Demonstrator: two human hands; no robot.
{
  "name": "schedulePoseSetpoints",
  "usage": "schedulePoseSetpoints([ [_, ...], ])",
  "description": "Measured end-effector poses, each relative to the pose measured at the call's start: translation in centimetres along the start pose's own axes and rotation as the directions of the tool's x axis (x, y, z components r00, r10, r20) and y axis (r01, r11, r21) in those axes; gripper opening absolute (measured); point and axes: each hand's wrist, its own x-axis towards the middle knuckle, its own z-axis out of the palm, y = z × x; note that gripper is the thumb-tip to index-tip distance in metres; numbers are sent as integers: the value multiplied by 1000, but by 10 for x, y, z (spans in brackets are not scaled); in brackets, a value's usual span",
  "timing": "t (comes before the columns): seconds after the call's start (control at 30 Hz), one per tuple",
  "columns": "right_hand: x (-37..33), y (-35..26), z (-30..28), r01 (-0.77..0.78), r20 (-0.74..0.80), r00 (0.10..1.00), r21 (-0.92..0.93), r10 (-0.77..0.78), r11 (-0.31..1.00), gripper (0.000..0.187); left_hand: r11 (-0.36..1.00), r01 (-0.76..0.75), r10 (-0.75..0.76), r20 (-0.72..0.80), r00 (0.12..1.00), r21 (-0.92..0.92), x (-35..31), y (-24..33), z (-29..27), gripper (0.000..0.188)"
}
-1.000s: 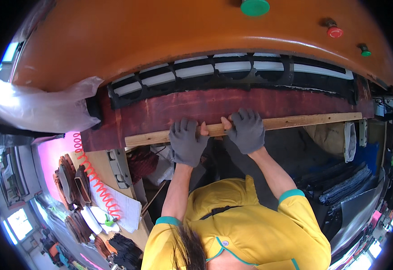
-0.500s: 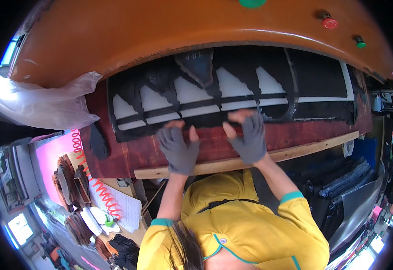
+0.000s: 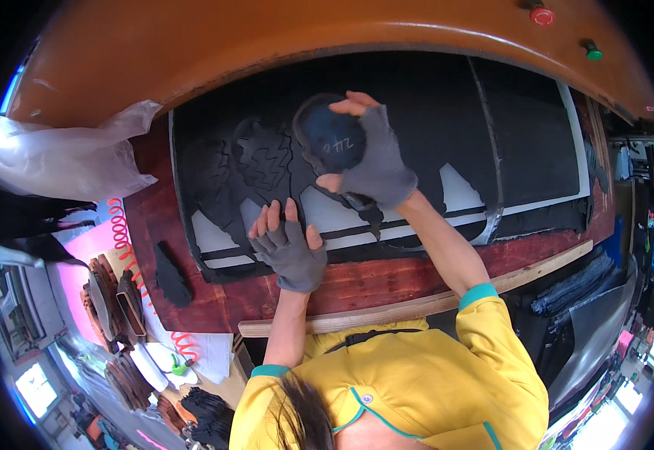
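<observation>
My right hand (image 3: pixel 378 161), in a grey fingerless glove, grips a dark cutting die (image 3: pixel 330 139) with chalk marks on top. Its thumb is at the near side and the fingertips curl over the far side. The die is over a black sheet (image 3: pixel 409 97) with cut-out gaps along its near part. My left hand (image 3: pixel 289 251), gloved alike, rests open at the sheet's near edge with fingers stretched forward. Beyond its fingertips lie black zigzag-edged cut pieces (image 3: pixel 261 157). White backing (image 3: pixel 458 189) shows through the gaps.
An orange machine beam (image 3: pixel 267 37) with a red button (image 3: pixel 542 16) and green button (image 3: pixel 592 51) spans the far side. A wooden strip (image 3: pixel 417 289) edges the red board (image 3: pixel 222 300). Clear plastic (image 3: pixel 72 150), a black offcut (image 3: pixel 171 274) and a coiled red hose (image 3: pixel 119 225) are at left.
My right hand has left the sheet's near edge and taken hold of the die, which is now turned. My left hand stays near the edge. The view has shifted slightly.
</observation>
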Motion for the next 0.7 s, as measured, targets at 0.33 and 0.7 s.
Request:
schedulePoseSetpoints([
  [0.33,-23,0,-80,-196,-25,976,334,217,922,102,998,45,-43,51,998,-38,-8,-2,-30,42],
  [0.7,-104,-10,-56,-22,-84,996,-602,-35,798,81,982,-146,145,-15,989,-117,-6,50,1,40],
])
